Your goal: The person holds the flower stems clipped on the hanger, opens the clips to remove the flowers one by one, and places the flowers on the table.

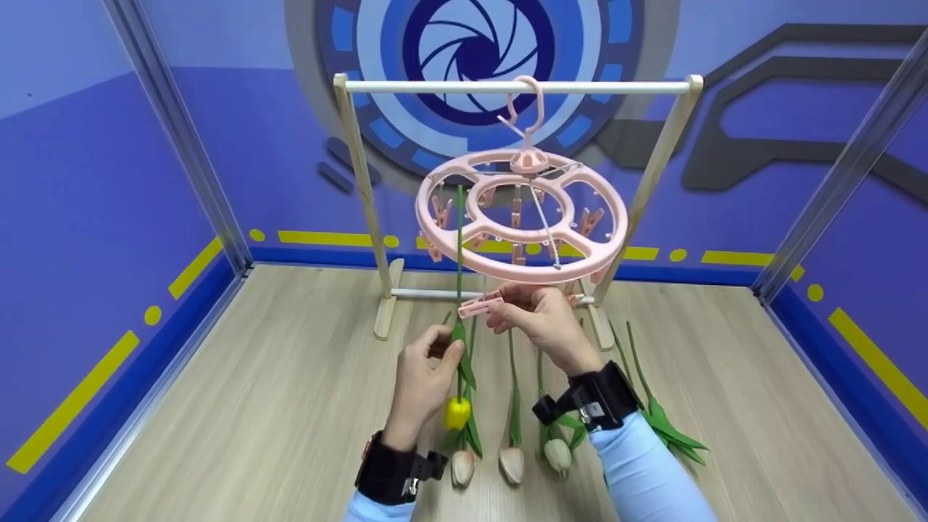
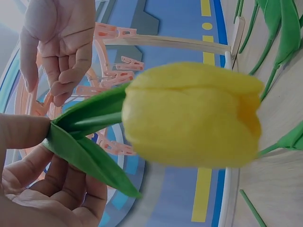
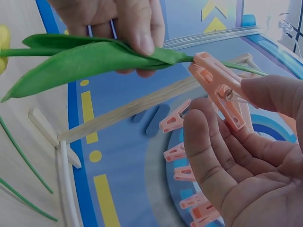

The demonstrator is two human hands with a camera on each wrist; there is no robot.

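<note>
My left hand (image 1: 423, 377) pinches an artificial yellow tulip (image 1: 457, 413) at its green leaves, thumb against fingers. The bloom points down and the stem rises past the front of the pink hanger ring (image 1: 500, 270). My right hand (image 1: 547, 326) holds a pink clothespin (image 3: 218, 90) just below the ring, its thumb on the handle end. In the right wrist view the clothespin's tip overlaps the stem just beyond the leaves (image 3: 90, 61). The left wrist view shows the yellow bloom (image 2: 194, 116) close up, with the right hand behind it.
The ring hangs by its hook (image 1: 535, 109) from the white bar (image 1: 435, 87) of a wooden stand. More clothespins (image 1: 591, 221) dangle around it. Below on the table (image 1: 290, 406) lie several tulips, among them a pale one (image 1: 512, 465) and a whitish one (image 1: 558, 457).
</note>
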